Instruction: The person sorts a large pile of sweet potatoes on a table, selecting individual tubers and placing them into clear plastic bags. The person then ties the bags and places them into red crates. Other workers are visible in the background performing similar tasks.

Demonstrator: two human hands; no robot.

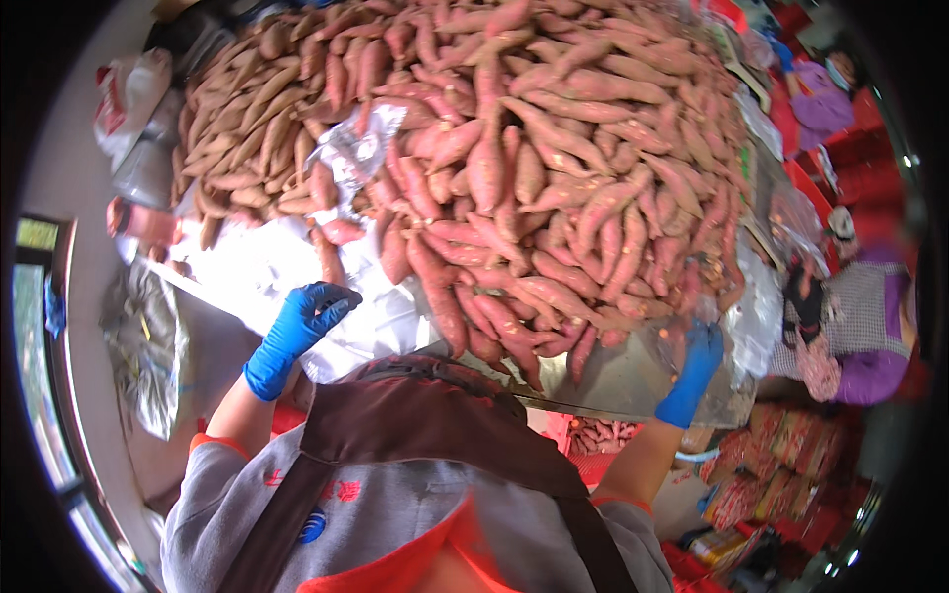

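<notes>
A large heap of reddish sweet potatoes (485,170) covers the table before me, with smaller, browner ones (259,111) at the upper left. My left hand (304,333), in a blue glove, is over white plastic sheeting (378,315) left of the heap. Its fingers are curled, close to the lower end of a single sweet potato (326,256); whether they grip anything is unclear. My right hand (693,370), also blue-gloved, is at the heap's lower right edge, its fingertips closed on a thin clear plastic bag (667,345). What the bag contains is blurred.
A red crate (593,468) with sweet potatoes stands below the table's near edge (593,408). A crumpled clear plastic bag (152,348) lies at the left. Two people in purple (819,104) and checked clothing (864,311) are at the right, beside red crates and stacked packages (801,445).
</notes>
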